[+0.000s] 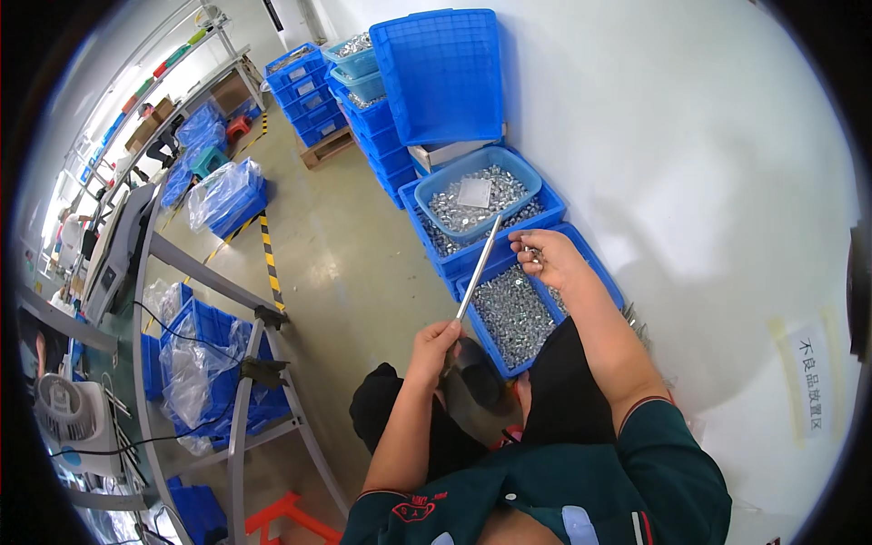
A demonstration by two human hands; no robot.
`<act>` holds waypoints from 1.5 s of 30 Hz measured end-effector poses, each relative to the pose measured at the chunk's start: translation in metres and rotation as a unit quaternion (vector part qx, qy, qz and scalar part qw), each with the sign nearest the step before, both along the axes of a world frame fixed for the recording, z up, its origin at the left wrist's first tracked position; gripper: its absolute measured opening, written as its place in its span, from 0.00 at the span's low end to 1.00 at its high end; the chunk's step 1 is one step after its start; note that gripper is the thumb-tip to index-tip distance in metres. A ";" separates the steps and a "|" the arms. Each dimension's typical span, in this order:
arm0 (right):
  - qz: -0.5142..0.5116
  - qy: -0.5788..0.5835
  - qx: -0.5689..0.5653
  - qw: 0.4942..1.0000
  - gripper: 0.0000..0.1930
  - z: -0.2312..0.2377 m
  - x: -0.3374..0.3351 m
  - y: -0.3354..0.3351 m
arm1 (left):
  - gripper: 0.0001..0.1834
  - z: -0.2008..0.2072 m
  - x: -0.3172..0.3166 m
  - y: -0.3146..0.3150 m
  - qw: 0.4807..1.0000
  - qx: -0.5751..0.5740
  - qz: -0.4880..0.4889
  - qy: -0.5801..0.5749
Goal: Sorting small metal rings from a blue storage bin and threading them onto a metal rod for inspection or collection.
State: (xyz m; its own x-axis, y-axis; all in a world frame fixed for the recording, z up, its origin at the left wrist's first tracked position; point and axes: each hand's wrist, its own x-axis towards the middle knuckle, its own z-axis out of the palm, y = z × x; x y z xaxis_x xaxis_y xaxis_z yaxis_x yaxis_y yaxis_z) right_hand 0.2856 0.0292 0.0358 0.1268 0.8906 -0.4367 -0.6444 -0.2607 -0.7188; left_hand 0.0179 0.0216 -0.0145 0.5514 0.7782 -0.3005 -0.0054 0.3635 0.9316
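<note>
My left hand (434, 347) is closed around the lower end of a slim, straight silver metal rod (480, 268), which slants up and away to the right. My right hand (556, 259) is held near the rod's upper end, fingers curled on a few small shiny metal parts (534, 255); their exact kind is too small to tell. Below both hands stands a blue crate (581, 243) with many small silver metal pieces in it. Beyond it, a light blue basket (423, 202) rests on another crate of such pieces and holds more of them, with a translucent square piece (474, 192) on top.
An upright blue crate (436, 77) leans by the white wall (672, 136) at the back. Stacked blue crates (313, 104) sit on a wooden pallet (327, 150). A grey metal frame (241, 445), bagged crates (204, 363) and a white fan (73, 409) occupy the left.
</note>
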 end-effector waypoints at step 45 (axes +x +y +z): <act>0.038 -0.248 0.059 0.966 0.13 0.009 -0.029 -0.003 | 0.14 0.000 -0.001 -0.006 0.994 0.066 0.015 0.084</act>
State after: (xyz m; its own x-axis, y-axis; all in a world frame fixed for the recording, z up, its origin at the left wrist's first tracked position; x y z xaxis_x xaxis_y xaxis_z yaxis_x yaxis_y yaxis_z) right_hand 0.2564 0.0262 0.0451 0.2273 0.9456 -0.2329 -0.1953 -0.1900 -0.9622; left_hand 0.0173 0.0160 -0.0147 0.4775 0.8329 -0.2798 0.1449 0.2394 0.9601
